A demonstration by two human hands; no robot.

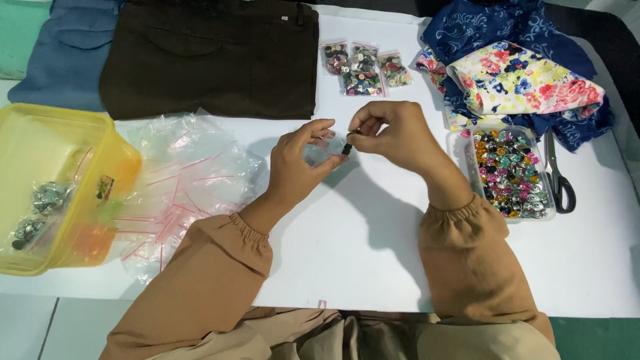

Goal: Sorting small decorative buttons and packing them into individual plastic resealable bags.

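At the centre of the frame the right hand (393, 137) pinches a small dark button (347, 148) between thumb and fingertips, its grip pressed together on it. The left hand (297, 163) holds a small clear bag (319, 152) just beside the button, thumb and forefinger pinching the bag's mouth, probably to keep it open to the button. Both hands hover above the white bench (360, 253).

At left lie a heap of empty clear bags (187, 187) and a yellow tub (47, 187). At right a clear tray of coloured buttons (510, 175) sits beside scissors (559, 177), close to hand. Filled button bags (363, 67) lie at upper centre, between dark trousers (213, 57) and flowered cloth (513, 73). The room beyond the bench barely shows.
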